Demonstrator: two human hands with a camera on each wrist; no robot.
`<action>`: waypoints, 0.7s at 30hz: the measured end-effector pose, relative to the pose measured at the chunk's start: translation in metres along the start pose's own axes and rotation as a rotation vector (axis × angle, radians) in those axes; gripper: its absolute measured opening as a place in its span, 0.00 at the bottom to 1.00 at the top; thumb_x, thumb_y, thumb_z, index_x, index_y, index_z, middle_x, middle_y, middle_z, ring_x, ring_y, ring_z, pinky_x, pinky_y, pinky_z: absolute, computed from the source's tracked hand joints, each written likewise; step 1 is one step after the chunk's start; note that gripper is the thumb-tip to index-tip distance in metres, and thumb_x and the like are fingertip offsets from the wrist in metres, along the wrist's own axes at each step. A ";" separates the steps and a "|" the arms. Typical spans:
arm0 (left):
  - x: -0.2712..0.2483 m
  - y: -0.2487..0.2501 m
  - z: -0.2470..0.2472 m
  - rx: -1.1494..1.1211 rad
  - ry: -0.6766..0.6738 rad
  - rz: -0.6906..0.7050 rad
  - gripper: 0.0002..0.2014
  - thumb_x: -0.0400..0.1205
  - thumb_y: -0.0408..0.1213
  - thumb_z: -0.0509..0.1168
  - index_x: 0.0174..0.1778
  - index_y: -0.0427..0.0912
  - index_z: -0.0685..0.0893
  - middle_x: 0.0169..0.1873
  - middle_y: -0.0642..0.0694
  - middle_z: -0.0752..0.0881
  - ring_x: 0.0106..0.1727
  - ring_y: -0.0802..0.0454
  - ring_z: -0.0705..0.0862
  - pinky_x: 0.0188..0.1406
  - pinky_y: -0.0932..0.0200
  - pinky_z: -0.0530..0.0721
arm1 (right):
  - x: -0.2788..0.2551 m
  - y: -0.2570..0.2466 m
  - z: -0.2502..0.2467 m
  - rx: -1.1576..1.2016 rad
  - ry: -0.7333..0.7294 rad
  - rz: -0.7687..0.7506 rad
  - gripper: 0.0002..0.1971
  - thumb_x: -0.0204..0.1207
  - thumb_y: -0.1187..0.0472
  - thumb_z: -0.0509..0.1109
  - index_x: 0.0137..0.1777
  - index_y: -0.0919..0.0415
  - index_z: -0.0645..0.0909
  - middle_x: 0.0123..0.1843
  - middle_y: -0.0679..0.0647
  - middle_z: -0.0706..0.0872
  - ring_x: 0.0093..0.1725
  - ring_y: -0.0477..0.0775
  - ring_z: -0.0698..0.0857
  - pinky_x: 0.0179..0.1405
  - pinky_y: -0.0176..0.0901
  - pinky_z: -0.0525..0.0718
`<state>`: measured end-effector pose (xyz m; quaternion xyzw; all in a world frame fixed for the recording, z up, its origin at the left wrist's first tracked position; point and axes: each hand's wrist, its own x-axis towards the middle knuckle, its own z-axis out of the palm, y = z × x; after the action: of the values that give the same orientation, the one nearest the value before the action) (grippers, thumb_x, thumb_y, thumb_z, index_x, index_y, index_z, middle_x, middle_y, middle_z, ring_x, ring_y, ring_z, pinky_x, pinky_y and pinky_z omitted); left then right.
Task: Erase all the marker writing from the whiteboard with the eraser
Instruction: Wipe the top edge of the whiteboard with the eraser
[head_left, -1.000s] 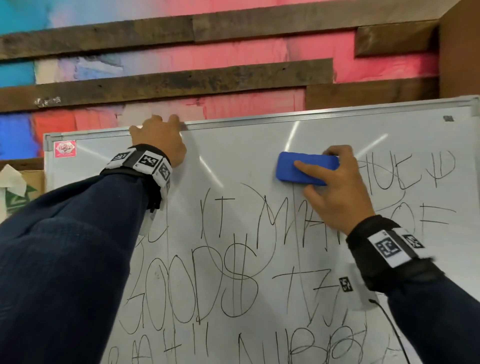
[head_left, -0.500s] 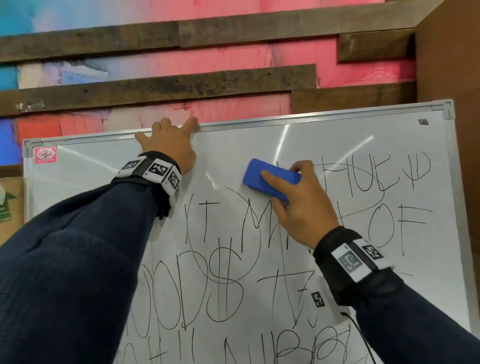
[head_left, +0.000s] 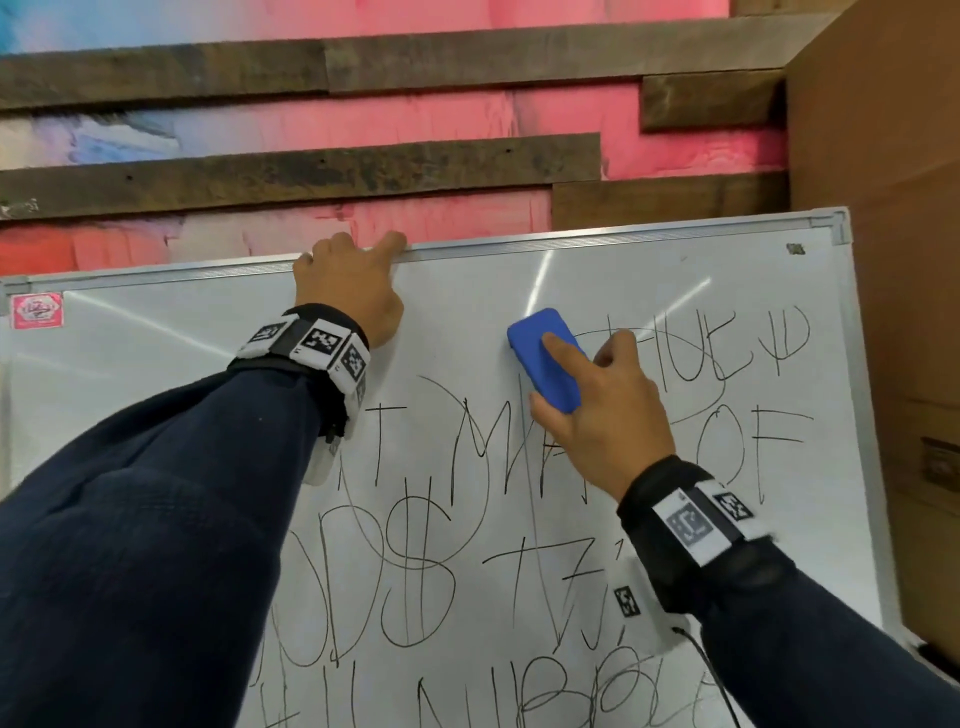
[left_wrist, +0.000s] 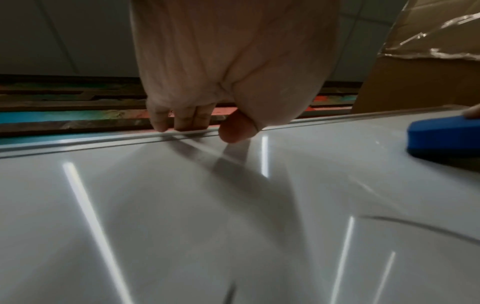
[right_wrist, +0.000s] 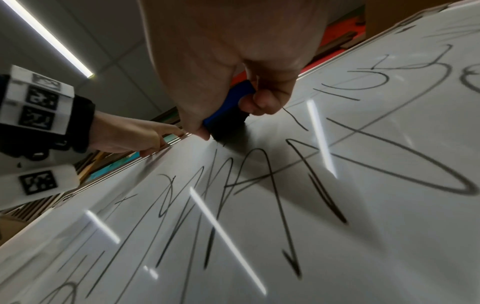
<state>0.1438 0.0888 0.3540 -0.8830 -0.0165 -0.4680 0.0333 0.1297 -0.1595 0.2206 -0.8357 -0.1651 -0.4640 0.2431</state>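
**Eraser turned steeper against upper board, writing largely intact**

Since half a second ago, the blue eraser (head_left: 545, 359) stands more upright on the whiteboard (head_left: 649, 291), long axis now steeply tilted rather than lying near level, beside the top row of lettering. The right hand (head_left: 597, 415) grips it, index finger laid along its back and thumb and other fingers curled at its sides; the felt face is hidden against the board. The left hand (head_left: 353, 291) keeps its place at the top frame, fingers hooked over the metal edge and thumb pressed on the board face, as the left wrist view confirms.

Both sleeves cover the board's lower left, cutting off several words. Black marker writing (head_left: 519, 519) is scrawled and overlaid with loops; "OF", "$" and "TZ" can be read, the remainder only doubtfully. A pink sticker (head_left: 37, 310) sits in the upper left corner, its print too small to read.
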 end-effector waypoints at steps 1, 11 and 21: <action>0.000 0.004 -0.001 0.006 -0.006 -0.030 0.26 0.75 0.33 0.60 0.71 0.54 0.72 0.54 0.32 0.79 0.58 0.30 0.77 0.65 0.35 0.73 | 0.005 -0.003 -0.001 -0.005 0.000 0.004 0.29 0.75 0.39 0.70 0.75 0.42 0.69 0.53 0.52 0.63 0.34 0.58 0.78 0.38 0.53 0.87; 0.007 0.025 -0.007 -0.131 0.024 0.054 0.19 0.76 0.30 0.59 0.64 0.34 0.76 0.54 0.31 0.80 0.53 0.31 0.79 0.54 0.42 0.77 | -0.024 0.000 -0.001 -0.033 -0.060 -0.024 0.31 0.73 0.42 0.70 0.75 0.45 0.67 0.52 0.51 0.61 0.31 0.55 0.77 0.35 0.51 0.88; 0.017 0.065 -0.003 -0.122 0.073 0.118 0.13 0.80 0.40 0.55 0.47 0.33 0.76 0.50 0.29 0.80 0.53 0.31 0.78 0.57 0.41 0.77 | -0.035 0.027 -0.011 0.033 -0.084 0.006 0.36 0.73 0.39 0.73 0.79 0.43 0.65 0.50 0.50 0.67 0.38 0.51 0.77 0.40 0.45 0.86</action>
<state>0.1545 0.0236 0.3673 -0.8650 0.0654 -0.4974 0.0078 0.1179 -0.1899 0.1881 -0.8509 -0.1803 -0.4247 0.2512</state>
